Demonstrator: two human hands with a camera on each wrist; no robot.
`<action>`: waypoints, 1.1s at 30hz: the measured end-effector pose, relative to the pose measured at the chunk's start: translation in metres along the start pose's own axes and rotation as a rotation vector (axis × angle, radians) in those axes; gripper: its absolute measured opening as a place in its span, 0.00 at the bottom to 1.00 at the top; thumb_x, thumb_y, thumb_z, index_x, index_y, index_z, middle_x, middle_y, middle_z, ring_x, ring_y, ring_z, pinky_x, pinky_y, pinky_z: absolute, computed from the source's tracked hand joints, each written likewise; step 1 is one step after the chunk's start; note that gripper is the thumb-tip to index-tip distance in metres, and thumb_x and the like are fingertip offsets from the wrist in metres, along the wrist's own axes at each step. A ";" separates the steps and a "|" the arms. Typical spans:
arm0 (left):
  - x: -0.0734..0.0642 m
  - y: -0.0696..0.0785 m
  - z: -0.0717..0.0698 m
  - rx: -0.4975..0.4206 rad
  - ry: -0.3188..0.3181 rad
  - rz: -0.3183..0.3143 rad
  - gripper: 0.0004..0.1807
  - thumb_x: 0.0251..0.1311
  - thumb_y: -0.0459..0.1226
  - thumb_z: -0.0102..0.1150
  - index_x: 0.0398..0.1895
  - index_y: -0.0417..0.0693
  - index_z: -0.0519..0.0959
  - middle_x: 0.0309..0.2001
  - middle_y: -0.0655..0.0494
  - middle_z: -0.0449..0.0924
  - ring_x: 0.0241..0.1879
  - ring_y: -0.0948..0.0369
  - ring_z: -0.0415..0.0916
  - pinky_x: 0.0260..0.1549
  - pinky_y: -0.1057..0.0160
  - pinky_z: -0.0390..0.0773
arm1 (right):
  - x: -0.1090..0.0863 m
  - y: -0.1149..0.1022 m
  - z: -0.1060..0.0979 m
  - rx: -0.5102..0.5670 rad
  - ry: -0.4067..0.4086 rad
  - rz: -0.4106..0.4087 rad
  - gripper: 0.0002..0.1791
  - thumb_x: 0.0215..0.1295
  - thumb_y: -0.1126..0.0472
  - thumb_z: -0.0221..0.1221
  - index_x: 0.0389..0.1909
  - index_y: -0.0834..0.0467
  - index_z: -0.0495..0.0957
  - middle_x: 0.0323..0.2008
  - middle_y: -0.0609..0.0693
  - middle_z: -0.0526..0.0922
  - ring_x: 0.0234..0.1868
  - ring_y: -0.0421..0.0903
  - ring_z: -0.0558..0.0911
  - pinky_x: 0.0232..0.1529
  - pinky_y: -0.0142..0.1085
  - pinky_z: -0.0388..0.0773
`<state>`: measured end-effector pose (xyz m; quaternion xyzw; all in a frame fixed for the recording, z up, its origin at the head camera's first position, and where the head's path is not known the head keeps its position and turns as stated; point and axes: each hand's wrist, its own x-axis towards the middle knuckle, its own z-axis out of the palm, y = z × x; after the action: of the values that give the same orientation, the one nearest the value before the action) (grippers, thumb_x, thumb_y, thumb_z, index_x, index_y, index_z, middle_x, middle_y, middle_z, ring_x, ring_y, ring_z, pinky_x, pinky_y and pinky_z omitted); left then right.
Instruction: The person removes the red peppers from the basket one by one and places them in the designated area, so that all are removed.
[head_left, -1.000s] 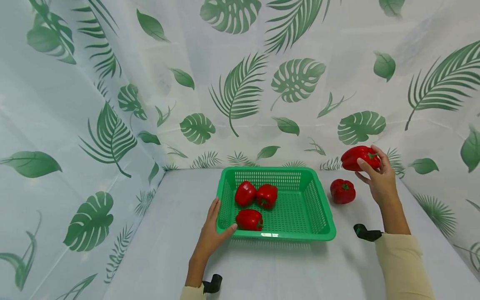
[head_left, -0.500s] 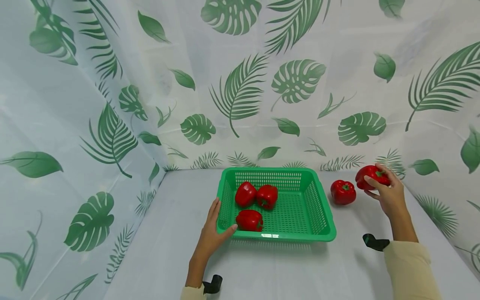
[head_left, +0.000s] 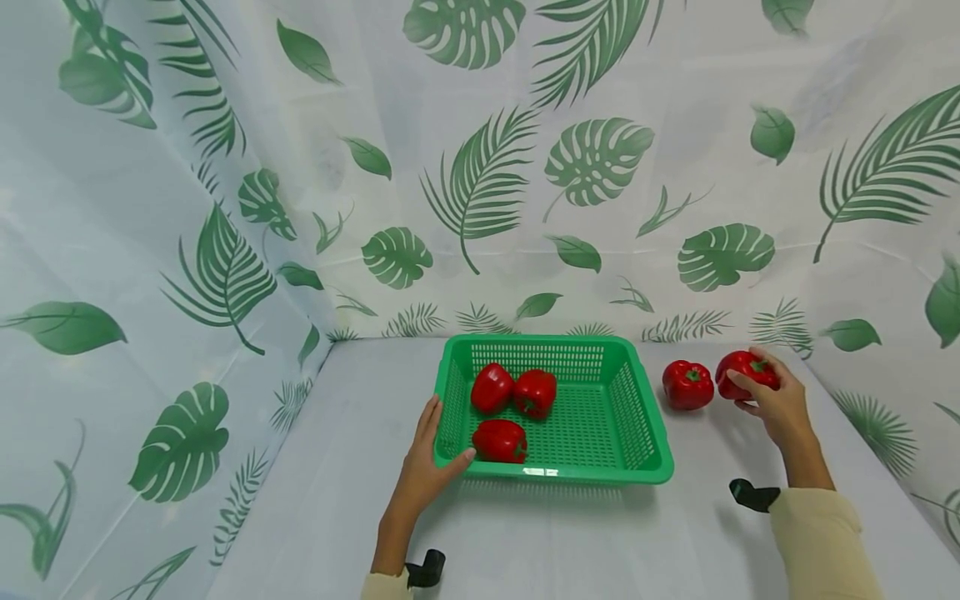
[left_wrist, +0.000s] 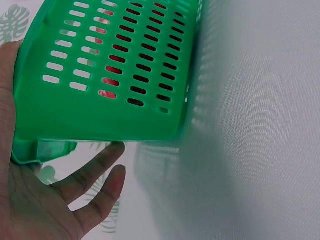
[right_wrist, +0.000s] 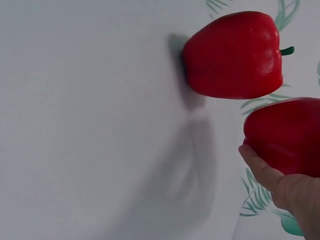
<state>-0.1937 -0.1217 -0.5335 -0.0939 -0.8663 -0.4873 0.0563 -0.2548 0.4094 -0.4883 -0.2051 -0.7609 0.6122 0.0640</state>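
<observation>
My right hand [head_left: 780,404] holds a red bell pepper [head_left: 741,372] low at the right of the table, thumb on its near side. Just left of it another red bell pepper [head_left: 687,385] stands on the table, its green stem showing; in the right wrist view a narrow gap parts this pepper [right_wrist: 235,55] from the held one [right_wrist: 287,132]. My left hand [head_left: 426,475] rests against the front left corner of a green plastic basket [head_left: 555,477], thumb on the rim, fingers extended along the side. Inside lie three red bell peppers [head_left: 492,388], towards the left.
The basket's slotted wall [left_wrist: 100,115] rises beside my left hand. A white-covered table [head_left: 555,542] lies under everything. Leaf-patterned sheets [head_left: 480,167] hang behind and along both sides. Black wrist mounts [head_left: 752,495] stick out from both wrists.
My right hand has carried its bell pepper down and to the right, from above the loose pepper to beside it. My left hand and the basket have stayed in place.
</observation>
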 end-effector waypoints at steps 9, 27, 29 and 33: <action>0.000 0.001 -0.001 -0.006 -0.006 0.000 0.49 0.58 0.52 0.64 0.79 0.56 0.49 0.79 0.67 0.42 0.77 0.52 0.46 0.65 0.33 0.61 | 0.022 0.025 0.000 -0.080 0.004 0.036 0.44 0.63 0.41 0.61 0.76 0.33 0.50 0.77 0.62 0.41 0.74 0.69 0.48 0.52 0.58 0.77; 0.000 -0.001 0.001 0.004 0.008 0.012 0.48 0.58 0.52 0.63 0.78 0.55 0.50 0.79 0.66 0.42 0.77 0.52 0.46 0.65 0.34 0.61 | 0.010 0.026 0.008 -0.172 -0.054 0.001 0.42 0.71 0.40 0.49 0.78 0.52 0.43 0.76 0.69 0.37 0.73 0.75 0.47 0.58 0.61 0.64; 0.000 -0.001 0.000 0.007 0.008 0.010 0.48 0.58 0.52 0.63 0.78 0.55 0.50 0.79 0.67 0.42 0.77 0.52 0.46 0.64 0.33 0.61 | 0.011 0.027 0.009 -0.177 -0.050 0.009 0.44 0.69 0.38 0.50 0.78 0.50 0.43 0.76 0.68 0.38 0.73 0.74 0.47 0.58 0.61 0.65; 0.000 0.000 0.000 0.009 0.010 0.006 0.48 0.58 0.52 0.63 0.78 0.54 0.50 0.79 0.67 0.42 0.77 0.52 0.46 0.64 0.33 0.61 | 0.014 0.028 0.011 -0.199 -0.029 0.033 0.47 0.64 0.32 0.52 0.78 0.44 0.44 0.77 0.66 0.39 0.73 0.73 0.48 0.57 0.63 0.69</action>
<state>-0.1937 -0.1217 -0.5338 -0.0939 -0.8679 -0.4837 0.0625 -0.2643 0.4098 -0.5199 -0.2140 -0.8154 0.5374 0.0219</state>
